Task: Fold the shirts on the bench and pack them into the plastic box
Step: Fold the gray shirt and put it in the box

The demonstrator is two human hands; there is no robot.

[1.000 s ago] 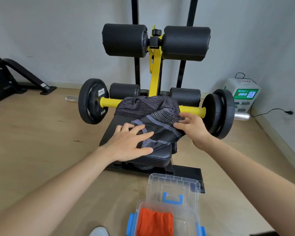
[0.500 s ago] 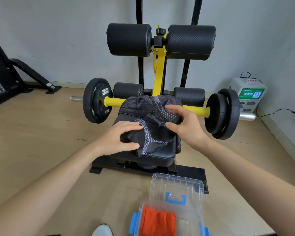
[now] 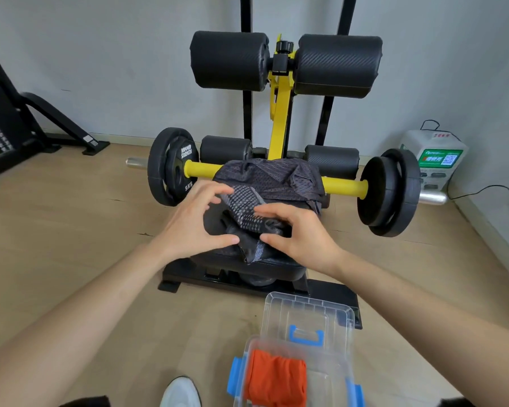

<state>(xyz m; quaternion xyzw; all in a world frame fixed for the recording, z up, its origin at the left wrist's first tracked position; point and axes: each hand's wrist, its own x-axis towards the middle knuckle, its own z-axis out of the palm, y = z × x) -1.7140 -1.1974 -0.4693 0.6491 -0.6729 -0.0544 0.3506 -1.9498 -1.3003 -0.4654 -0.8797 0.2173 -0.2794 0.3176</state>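
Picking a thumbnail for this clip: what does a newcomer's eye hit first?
The left hand and right hand grip a dark mesh shirt bunched on the black bench at centre. Behind it a yellow barbell with black plates crosses the frame. At the bottom, a clear plastic box with blue latches holds a folded orange shirt.

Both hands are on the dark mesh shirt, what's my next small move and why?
Probably fold the bunched near end over and press it flat: the dark mesh shirt lies rumpled on the bench, gripped by left hand and right hand, too loose for the plastic box.
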